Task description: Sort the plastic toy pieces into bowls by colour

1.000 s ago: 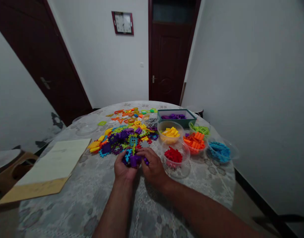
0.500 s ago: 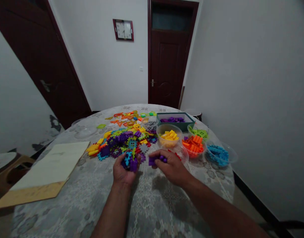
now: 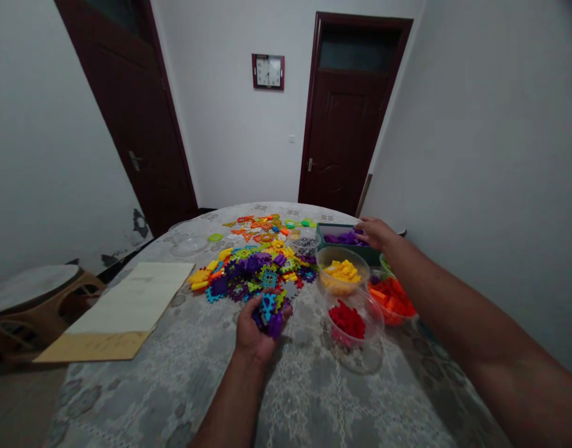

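Several plastic building pieces (image 3: 268,307), blue, purple and green, rest in my left hand (image 3: 255,336), its fingers curled around them. My right hand (image 3: 375,233) reaches over the right end of a dark green box (image 3: 319,236) that holds purple pieces (image 3: 342,238). Its fingers are apart, and I see nothing between them. Just beyond my left hand lies a mixed heap of colourful pieces (image 3: 248,270).
Clear bowls hold yellow pieces (image 3: 342,271), red pieces (image 3: 347,320) and orange pieces (image 3: 392,300); my right forearm hides others. A small tub of grey pieces (image 3: 306,244) stands left of the box. Paper sheets (image 3: 131,295) lie at the left.
My right hand has moved from beside my left hand to the green box, and the purple pieces no longer show in it. My left hand still holds its pieces. The view has turned left.
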A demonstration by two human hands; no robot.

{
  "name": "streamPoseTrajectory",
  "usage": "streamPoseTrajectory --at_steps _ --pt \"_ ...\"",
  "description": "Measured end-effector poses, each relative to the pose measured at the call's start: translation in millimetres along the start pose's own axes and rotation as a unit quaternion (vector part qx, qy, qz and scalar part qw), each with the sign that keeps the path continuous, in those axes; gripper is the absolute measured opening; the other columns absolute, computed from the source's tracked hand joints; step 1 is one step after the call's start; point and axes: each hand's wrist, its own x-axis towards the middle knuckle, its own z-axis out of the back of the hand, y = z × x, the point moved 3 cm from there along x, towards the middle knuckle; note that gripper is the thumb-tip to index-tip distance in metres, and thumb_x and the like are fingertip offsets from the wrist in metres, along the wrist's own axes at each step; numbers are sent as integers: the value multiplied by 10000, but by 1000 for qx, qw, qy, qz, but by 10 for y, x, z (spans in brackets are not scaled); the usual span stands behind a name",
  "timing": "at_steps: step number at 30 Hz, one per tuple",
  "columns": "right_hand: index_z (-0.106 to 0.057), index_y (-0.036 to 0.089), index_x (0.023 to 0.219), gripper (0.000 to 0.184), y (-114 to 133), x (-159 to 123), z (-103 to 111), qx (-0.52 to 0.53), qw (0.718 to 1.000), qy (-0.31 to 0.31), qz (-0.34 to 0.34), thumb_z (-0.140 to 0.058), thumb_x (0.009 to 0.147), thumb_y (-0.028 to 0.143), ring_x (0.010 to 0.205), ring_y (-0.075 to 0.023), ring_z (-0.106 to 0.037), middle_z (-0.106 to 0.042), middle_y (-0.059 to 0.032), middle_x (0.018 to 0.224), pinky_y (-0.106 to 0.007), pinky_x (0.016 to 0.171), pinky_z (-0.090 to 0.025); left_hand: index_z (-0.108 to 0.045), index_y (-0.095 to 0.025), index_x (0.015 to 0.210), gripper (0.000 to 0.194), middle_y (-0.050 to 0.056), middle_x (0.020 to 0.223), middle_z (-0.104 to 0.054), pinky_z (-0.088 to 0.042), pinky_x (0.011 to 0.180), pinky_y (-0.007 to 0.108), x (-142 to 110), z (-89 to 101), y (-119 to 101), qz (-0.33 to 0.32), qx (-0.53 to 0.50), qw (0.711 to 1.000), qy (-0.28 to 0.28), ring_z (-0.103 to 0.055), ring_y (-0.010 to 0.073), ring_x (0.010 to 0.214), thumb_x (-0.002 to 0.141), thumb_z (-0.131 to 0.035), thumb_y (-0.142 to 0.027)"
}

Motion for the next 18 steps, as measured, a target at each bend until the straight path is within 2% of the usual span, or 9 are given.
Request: streamPoseTrajectory --at_steps 3,6,9,12,14,16,18 --pt "-607 180 1330 396 -30 29 44 9 1000 -13 23 -657 996 387 1119 -252 -658 -627 -105 1329 -469 933 -580 -711 -132 1081 296 120 926 -761 -661 677 443 14 9 13 7 2 1000 12 -752 267 795 793 -660 -180" --pt "-614 177 1316 383 -63 -65 35 3 999 8 44 -658 995 381 1104 -246 -662 -634 -104 1314 -458 922 -584 -709 -127 1110 317 128 933 -761 -656 647 435 26 22 31 19 2 1000 20 -754 276 801 806 -660 -205" --pt "-687 167 1183 264 -107 -292 -57 -15 996 62 55 -692 937 263 1023 -211 -686 -686 -101 1213 -375 879 -590 -708 -126 1119 326 130 942 -761 -650 617 409 19 19 52 28 0 999 39 -755 275 813 813 -665 -229" --pt "-753 177 1035 220 -157 -743 -214 -48 984 157 61 -748 815 193 896 -197 -706 -746 -74 1034 -318 798 -586 -710 -118 1102 317 129 937 -761 -638 585 383 0 9 74 34 8 998 50 -752 268 788 808 -670 -231" --pt "-779 201 1024 230 -178 -1166 -340 -119 956 246 108 -772 798 240 845 -206 -707 -762 -53 966 -323 771 -576 -711 -116 1098 317 126 931 -762 -628 566 361 -12 4 93 42 15 998 54 -751 261 772 807 -671 -235" --pt "-771 236 1106 252 -195 -1623 -477 -242 886 321 231 -711 874 313 886 -214 -708 -766 -51 1017 -343 812 -564 -709 -117 1101 317 117 921 -762 -617 546 341 -22 -1 115 50 21 996 67 -752 255 763 812 -672 -243" --pt "-729 234 1209 296 -244 -1999 -594 -324 820 332 334 -636 940 314 964 -227 -704 -750 -82 1130 -372 878 -549 -705 -118 1103 313 107 911 -762 -609 528 324 -32 -10 140 59 24 994 87 -751 250 760 820 -671 -249"
